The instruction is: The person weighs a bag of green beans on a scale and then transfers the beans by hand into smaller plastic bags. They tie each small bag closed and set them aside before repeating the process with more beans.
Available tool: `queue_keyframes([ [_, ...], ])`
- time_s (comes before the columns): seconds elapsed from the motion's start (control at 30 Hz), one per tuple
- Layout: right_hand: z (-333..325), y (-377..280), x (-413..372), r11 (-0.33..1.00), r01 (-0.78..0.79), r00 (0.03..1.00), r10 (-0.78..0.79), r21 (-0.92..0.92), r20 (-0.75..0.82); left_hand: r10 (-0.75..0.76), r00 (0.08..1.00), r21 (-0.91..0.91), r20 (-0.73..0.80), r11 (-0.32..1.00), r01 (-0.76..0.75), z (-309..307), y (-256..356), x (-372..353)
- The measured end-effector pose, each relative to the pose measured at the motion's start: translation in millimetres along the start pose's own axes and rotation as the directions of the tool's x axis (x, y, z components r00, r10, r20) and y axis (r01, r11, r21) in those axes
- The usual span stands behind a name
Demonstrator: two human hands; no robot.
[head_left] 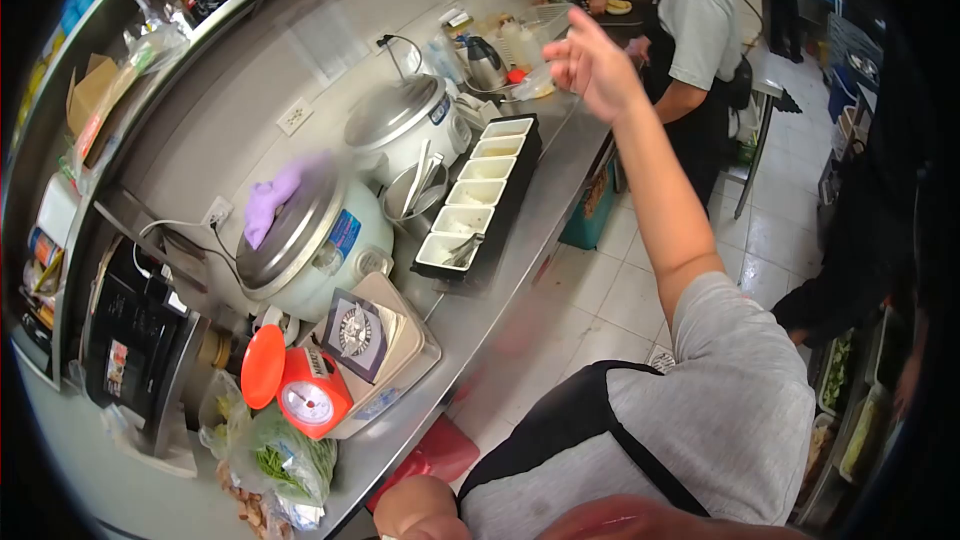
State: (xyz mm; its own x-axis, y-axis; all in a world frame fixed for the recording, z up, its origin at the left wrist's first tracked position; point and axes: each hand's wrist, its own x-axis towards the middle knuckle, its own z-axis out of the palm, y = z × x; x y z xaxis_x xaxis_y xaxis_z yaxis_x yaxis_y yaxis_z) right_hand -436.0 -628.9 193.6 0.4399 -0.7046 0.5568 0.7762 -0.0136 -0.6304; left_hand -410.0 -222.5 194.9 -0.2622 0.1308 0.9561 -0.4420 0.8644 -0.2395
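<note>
My right hand point(592, 68) is raised at the end of an outstretched arm. It holds nothing; the index finger points out and the other fingers are loosely bent. Beyond it lie a clear plastic bag point(535, 83) and a small red item point(516, 75) on the steel counter point(500, 315); contact cannot be made out. Only a rounded patch of skin on my left side shows at the bottom edge, with its fingers hidden. Along the counter stands a black rack point(477, 258) of several white tubs point(466, 220), one with metal utensils in it.
Two large rice cookers point(360, 230) point(400, 110) stand against the wall, a purple cloth point(270, 202) on one lid. Nearer are an orange scale point(305, 402), a lidded bin point(410, 345) and bagged greens point(290, 460). A co-worker point(700, 20) stands ahead. A loaded shelf point(150, 90) hangs left.
</note>
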Motion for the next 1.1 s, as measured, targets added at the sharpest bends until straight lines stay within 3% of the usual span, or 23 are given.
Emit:
queue_keyframes([
  [0.13, 11.5, -24.0, 33.1, 0.982, 0.187, 0.982, -0.187, -0.024, 0.003, 0.093, 0.996, 0.047, 0.006, 0.995, -0.093, 2.7, -5.6, -8.5],
  [0.2, 34.1, -6.8, 19.6, 0.992, 0.086, 0.979, -0.068, -0.088, 0.189, 0.137, 0.990, 0.054, 0.021, 0.989, -0.138, -0.6, -7.4, -12.7],
  [0.23, 47.1, 5.9, 5.5, 0.991, 0.037, 0.962, -0.002, -0.125, 0.274, -0.122, 0.964, 0.106, 0.238, 0.989, 0.099, -7.0, -0.2, -9.5],
  [0.27, 62.2, 22.2, -17.8, 0.957, 0.055, 0.909, 0.070, -0.285, 0.411, -0.369, 0.829, 0.202, 0.421, 0.929, 0.310, -16.3, 12.0, -3.2],
  [0.3, 69.9, 47.7, -36.6, 0.951, 0.087, 0.784, 0.119, -0.297, 0.609, -0.578, 0.601, 0.335, 0.552, 0.814, 0.475, -20.9, 19.0, -0.5],
  [0.33, 80.0, 75.8, -62.8, 0.864, -0.100, 0.723, 0.404, -0.494, 0.561, -0.558, 0.683, 0.338, 0.472, 0.830, 0.444, -16.4, 6.9, -17.3],
  [0.37, 87.2, 114.0, -92.0, 0.870, -0.210, 0.604, 0.475, -0.447, 0.641, -0.602, 0.675, 0.365, 0.426, 0.797, 0.480, -14.2, -11.8, -37.3],
  [0.4, 99.5, 134.0, -126.2, 0.791, -0.078, 0.550, 0.542, -0.606, 0.636, -0.644, 0.665, 0.388, 0.378, 0.763, 0.518, -11.9, -30.6, -57.4],
  [0.43, 114.3, 139.2, -155.2, 0.692, -0.075, 0.393, 0.682, -0.718, 0.617, -0.745, 0.559, 0.431, 0.364, 0.667, 0.608, -12.1, -46.7, -69.4],
  [0.47, 97.8, 198.7, -194.0, 0.999, 0.006, 0.398, -0.043, 0.045, 0.916, -0.825, 0.434, 0.524, 0.361, 0.564, 0.638, -5.2, -60.7, -78.5],
  [0.5, 101.9, 209.7, -223.8, 0.994, -0.088, 0.268, -0.038, 0.064, 0.963, -0.889, 0.308, 0.615, 0.339, 0.457, 0.643, 3.4, -72.0, -89.3],
  [0.57, 113.9, 192.4, -256.9, 0.936, -0.246, 0.009, 0.262, -0.252, 0.965, -0.915, 0.086, 0.609, 0.393, 0.329, 0.721, 7.6, -69.0, -136.4],
  [0.6, 115.5, 187.3, -267.0, 0.904, -0.264, -0.088, 0.326, -0.337, 0.941, -0.909, -0.029, 0.609, 0.415, 0.255, 0.751, 7.0, -63.3, -147.4],
  [0.7, 116.2, 181.3, -281.4, 0.874, -0.269, -0.223, 0.352, -0.405, 0.909, -0.799, -0.455, 0.604, 0.393, -0.149, 0.783, -9.7, -41.7, -153.2],
  [0.83, 114.6, 181.4, -289.5, 0.863, -0.272, -0.301, 0.343, -0.425, 0.890, -0.856, -0.415, 0.190, 0.309, -0.372, 0.908, -33.8, 8.8, -200.9],
  [0.93, 113.1, 190.5, -294.3, 0.853, -0.286, -0.358, 0.327, -0.436, 0.875, -0.912, -0.403, -0.101, 0.076, -0.410, 0.907, -36.2, 54.9, -234.1],
  [1.03, 111.8, 203.5, -299.4, 0.819, -0.369, -0.380, 0.300, -0.440, 0.875, -0.886, -0.450, 0.038, -0.110, -0.456, 0.889, -29.6, 80.9, -245.6],
  [1.1, 115.1, 202.5, -301.3, 0.815, -0.367, -0.370, 0.314, -0.448, 0.874, -0.921, -0.322, 0.005, -0.219, -0.331, 0.944, -21.5, 83.2, -229.5],
])
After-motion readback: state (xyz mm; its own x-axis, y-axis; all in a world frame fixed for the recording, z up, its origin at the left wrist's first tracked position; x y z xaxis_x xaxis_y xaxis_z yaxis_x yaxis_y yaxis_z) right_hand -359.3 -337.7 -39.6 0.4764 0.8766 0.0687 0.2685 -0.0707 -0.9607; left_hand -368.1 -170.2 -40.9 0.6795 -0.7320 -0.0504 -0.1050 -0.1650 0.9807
